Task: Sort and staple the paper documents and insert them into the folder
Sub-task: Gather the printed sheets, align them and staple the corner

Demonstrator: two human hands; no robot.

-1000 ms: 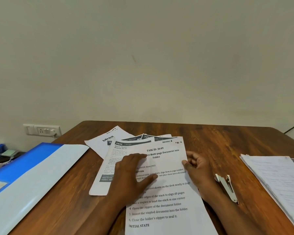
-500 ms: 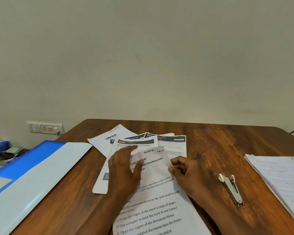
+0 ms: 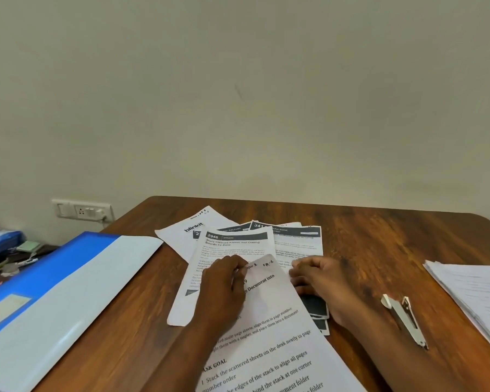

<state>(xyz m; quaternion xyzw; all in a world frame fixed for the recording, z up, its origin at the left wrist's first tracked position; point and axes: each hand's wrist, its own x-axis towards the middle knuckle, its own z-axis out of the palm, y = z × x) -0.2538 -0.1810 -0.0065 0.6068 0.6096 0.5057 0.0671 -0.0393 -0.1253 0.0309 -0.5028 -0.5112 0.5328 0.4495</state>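
left hand (image 3: 224,290) is pinching the top sheet (image 3: 269,329) near its far edge to lift it | right hand (image 3: 320,281) is curling on the loose papers (image 3: 297,247) beside it, holding them | folder (image 3: 68,295) is lying open far left of left hand, waiting | stapler (image 3: 405,321) is sitting on the bench (image 3: 379,244) just right of right hand, easy to grab

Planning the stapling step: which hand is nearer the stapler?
Right. The right hand rests on the papers just left of the stapler; the left hand lies farther left, on the instruction sheet.
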